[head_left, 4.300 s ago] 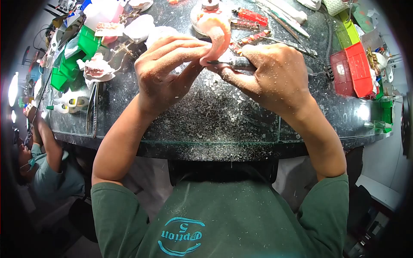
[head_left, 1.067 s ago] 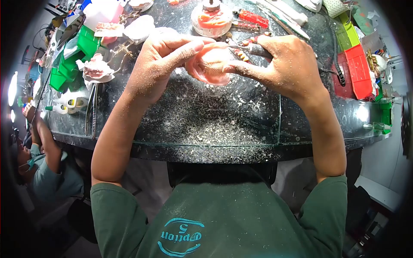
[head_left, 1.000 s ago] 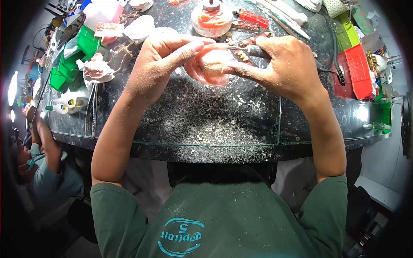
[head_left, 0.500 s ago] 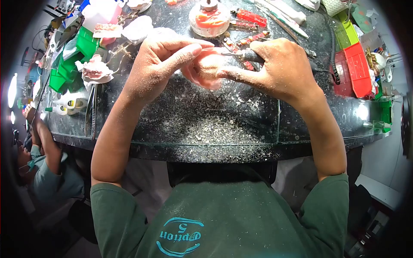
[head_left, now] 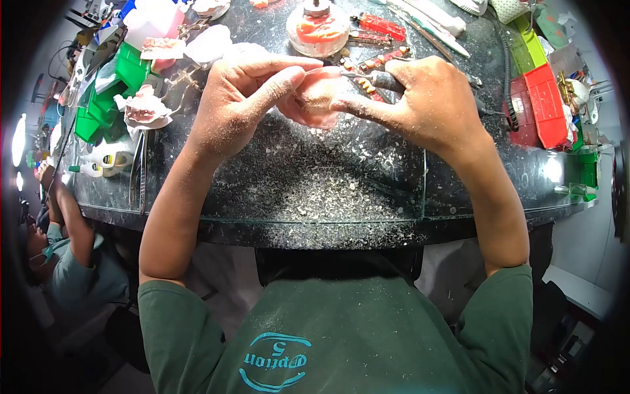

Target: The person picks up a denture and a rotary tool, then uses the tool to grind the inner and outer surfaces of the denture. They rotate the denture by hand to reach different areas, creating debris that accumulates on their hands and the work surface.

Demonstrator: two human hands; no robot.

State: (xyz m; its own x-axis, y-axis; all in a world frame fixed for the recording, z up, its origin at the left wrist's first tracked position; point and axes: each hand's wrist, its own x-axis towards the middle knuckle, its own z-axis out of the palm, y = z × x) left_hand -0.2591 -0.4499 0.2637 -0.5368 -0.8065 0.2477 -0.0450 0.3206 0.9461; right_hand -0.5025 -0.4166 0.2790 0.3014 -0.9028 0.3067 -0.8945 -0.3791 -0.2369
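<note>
My left hand (head_left: 246,98) pinches a pink denture base (head_left: 316,100) between thumb and fingers, above the dark glass-topped bench (head_left: 328,190). My right hand (head_left: 430,102) grips a slim grinding handpiece (head_left: 380,80) like a pen. Its metal tip touches the upper edge of the pink piece, and my right forefinger braces against the piece's side. A black cable (head_left: 505,65) runs from the handpiece toward the back right. Both hands are dusted with pale shavings.
Shavings cover the bench in front of me. Behind the hands stand a round white pot with orange wax (head_left: 318,27), red tools (head_left: 384,25), plaster tooth models (head_left: 146,108), green boxes (head_left: 108,92) at left, red and green boxes (head_left: 541,102) at right. Another person (head_left: 62,262) sits low left.
Since four seconds ago the pink piece has been turned flat-on and lowered slightly, and the handpiece now points at its top edge from the right. Over the last second the hands barely shift.
</note>
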